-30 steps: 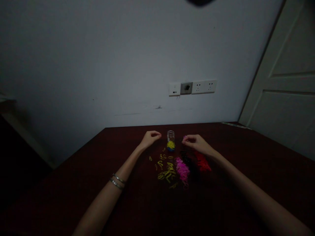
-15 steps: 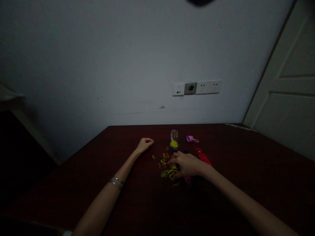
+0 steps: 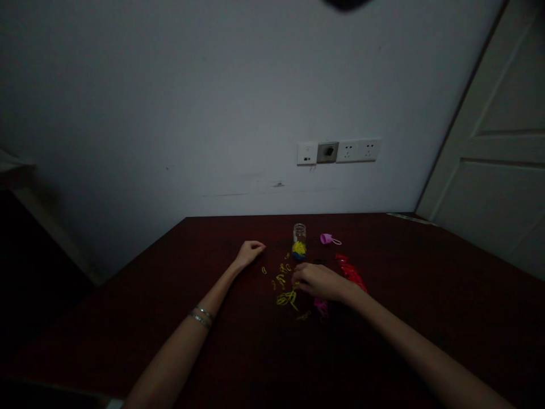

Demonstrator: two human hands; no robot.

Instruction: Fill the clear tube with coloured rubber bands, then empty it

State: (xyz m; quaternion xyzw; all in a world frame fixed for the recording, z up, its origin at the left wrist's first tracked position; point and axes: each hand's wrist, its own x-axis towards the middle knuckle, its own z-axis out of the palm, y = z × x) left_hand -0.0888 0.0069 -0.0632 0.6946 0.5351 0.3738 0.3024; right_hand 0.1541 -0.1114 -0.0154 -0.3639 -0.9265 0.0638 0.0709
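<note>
A small glass jar stands open on the dark red table, with yellow and blue bands inside. Its pink lid lies to the right of it. Loose yellow bands are scattered in front of the jar, with a pink pile and a red pile beside them. My right hand is over the yellow bands with its fingers pinched on some of them. My left hand rests on the table to the left of the jar, loosely curled, holding nothing I can see.
A white wall with a row of sockets rises behind the table. A white door stands at the right. A dark piece of furniture is at the left. Two bangles are on my left wrist.
My right hand left the pink lid on the table to the right of the jar and came down onto the yellow bands. My left hand drew slightly left and stayed curled.
</note>
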